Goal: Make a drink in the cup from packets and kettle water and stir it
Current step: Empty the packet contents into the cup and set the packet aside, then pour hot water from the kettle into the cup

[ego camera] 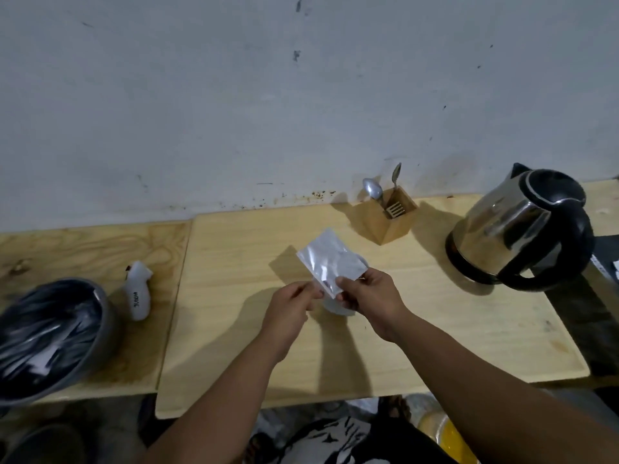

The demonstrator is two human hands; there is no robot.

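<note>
A silvery packet (330, 261) is held up over the middle of the wooden table (435, 323). My left hand (291, 308) pinches its lower left corner and my right hand (371, 294) pinches its lower right edge. Under the packet and behind my right hand stands a white cup (335, 308), mostly hidden. A steel kettle (519, 229) with a black handle and lid sits at the right of the table. A wooden holder (390, 217) near the wall carries a spoon (373, 189), a fork and another utensil.
A grey bowl (107, 329) with several dark packets inside sits at the left on a second board. Beside it lies a white packet (139, 291) with writing. The wall runs close behind the table. The table's front edge is near my body.
</note>
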